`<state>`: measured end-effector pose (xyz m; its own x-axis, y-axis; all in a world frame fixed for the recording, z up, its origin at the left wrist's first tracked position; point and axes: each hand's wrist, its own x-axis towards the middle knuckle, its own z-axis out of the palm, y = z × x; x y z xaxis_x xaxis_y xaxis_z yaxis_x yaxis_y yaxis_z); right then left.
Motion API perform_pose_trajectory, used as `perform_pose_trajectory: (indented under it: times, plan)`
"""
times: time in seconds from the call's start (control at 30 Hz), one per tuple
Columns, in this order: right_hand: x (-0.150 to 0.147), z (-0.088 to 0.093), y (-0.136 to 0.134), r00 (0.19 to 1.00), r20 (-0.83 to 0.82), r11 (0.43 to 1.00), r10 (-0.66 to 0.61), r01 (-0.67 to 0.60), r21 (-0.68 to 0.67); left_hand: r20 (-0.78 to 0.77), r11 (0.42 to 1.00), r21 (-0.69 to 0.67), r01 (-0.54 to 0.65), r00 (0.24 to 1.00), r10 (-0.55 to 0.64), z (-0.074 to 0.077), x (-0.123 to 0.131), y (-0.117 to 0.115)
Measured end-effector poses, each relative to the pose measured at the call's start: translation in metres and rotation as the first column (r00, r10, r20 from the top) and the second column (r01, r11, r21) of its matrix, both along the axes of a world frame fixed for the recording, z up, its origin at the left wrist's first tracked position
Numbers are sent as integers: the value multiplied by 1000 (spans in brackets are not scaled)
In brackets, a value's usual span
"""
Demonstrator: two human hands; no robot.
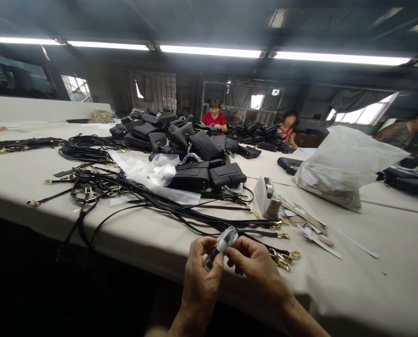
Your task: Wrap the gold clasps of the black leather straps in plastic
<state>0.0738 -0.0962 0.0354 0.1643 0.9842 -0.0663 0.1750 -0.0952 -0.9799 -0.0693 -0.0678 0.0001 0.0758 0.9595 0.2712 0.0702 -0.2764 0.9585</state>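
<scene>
One film-wrapped black piece (226,239) is gripped by the left hand (202,276) at the bench's (387,290) near edge; fingers of the right hand (257,263) pinch its side. A slack pinch could let its wrap unwind; beyond, tangled straps (153,198) might snag it.

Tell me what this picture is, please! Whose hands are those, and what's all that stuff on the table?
There's no robot here. A person wears a camera on their head, which looks forward and down, so you see their own bare hands. The left hand holds a small dark piece with cloudy plastic wrap around its end, and the right hand has its fingertips close against it. On the table lie long black straps with gold clips, a heap of black bags and a big plastic sack.
</scene>
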Motion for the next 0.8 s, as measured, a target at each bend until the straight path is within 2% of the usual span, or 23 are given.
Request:
perform_pose_trajectory:
  times: [0.07, 0.1, 0.13, 0.2, 0.27, 0.33, 0.4, 0.47, 0.53, 0.57, 0.63, 0.67, 0.7, 0.77, 0.8]
  plan:
    - [4, -7, 1, 997, 73, 999, -37, 37, 5, 20, 998, -29, 52, 998, -51, 3, -2, 0]
    - [7, -11, 1, 983, 170, 997, -72, 67, 37, 69, 992, -62, 107, 992, -103, 5, -2, 0]
    - [11, -14, 1, 947, 298, 991, -120, 96, 93, 138, 980, -99, 175, 977, -161, 7, -3, 1]
    - [21, -15, -1, 800, 547, 951, -248, 92, 296, 302, 925, -174, 338, 912, -277, 10, -4, 3]
    - [32, -10, -3, 629, 680, 851, -376, -56, 522, 443, 840, -250, 482, 828, -343, 12, -6, 5]
    - [41, 1, -2, 491, 761, 728, -424, -314, 609, 531, 743, -332, 580, 767, -361, 12, -7, 6]
    - [46, 15, 0, 374, 860, 642, -348, -573, 509, 595, 663, -384, 642, 721, -354, 12, -6, 5]
    - [46, 27, 2, 275, 936, 583, -220, -732, 352, 650, 620, -390, 681, 680, -339, 10, -4, 4]
    - [45, 30, 2, 221, 969, 576, -112, -780, 244, 669, 598, -393, 699, 663, -335, 5, -1, 4]
    - [44, 28, 1, 201, 978, 604, -62, -772, 197, 655, 592, -403, 698, 672, -347, 2, 0, 6]
    - [44, 16, -3, 189, 981, 697, 39, -709, 109, 555, 610, -436, 661, 731, -396, -8, 2, 17]
    - [46, 6, -5, 197, 976, 746, 94, -663, 62, 462, 656, -443, 612, 782, -418, -14, 1, 26]
    - [48, -4, -6, 227, 961, 789, 156, -614, 17, 333, 737, -417, 532, 844, -420, -19, 0, 38]
    - [54, -26, -3, 406, 875, 863, 264, -505, -26, 8, 925, -230, 303, 951, -310, -30, -6, 65]
    - [56, -35, 1, 525, 800, 892, 290, -450, -27, -146, 978, -80, 190, 969, -201, -36, -9, 80]
